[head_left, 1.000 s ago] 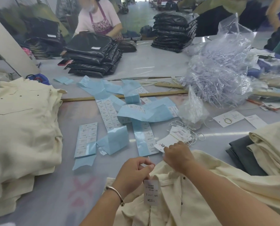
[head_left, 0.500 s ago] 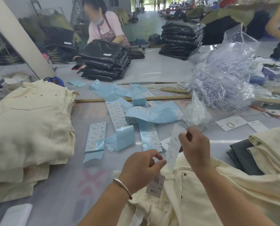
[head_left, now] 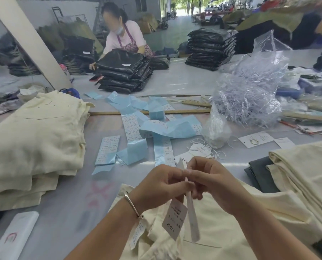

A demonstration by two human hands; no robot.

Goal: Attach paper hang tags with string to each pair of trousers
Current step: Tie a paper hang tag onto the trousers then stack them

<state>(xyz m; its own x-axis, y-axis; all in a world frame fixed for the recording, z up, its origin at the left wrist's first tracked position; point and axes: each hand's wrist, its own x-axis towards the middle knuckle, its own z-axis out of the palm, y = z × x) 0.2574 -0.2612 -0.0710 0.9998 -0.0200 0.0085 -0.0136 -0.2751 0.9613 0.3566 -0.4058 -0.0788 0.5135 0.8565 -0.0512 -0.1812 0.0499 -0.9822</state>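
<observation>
Both hands met above the cream trousers [head_left: 222, 231]: left hand [head_left: 162, 184] and right hand [head_left: 207, 177] pinched two tags [head_left: 174, 220] together, one printed, one edge-on, dangling over the cloth.

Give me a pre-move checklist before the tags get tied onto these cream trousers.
1. Left hand pinches the tags: ok.
2. Right hand pinches them too: ok.
3. Printed hang tag hangs free under the hands: ok.
4. Narrow white tag hangs beside it, edge-on: ok.
5. Cream trousers lie on the table under the hands: ok.
6. String threaded through the tags and the trousers: cannot tell, the fingers hide it.
</observation>
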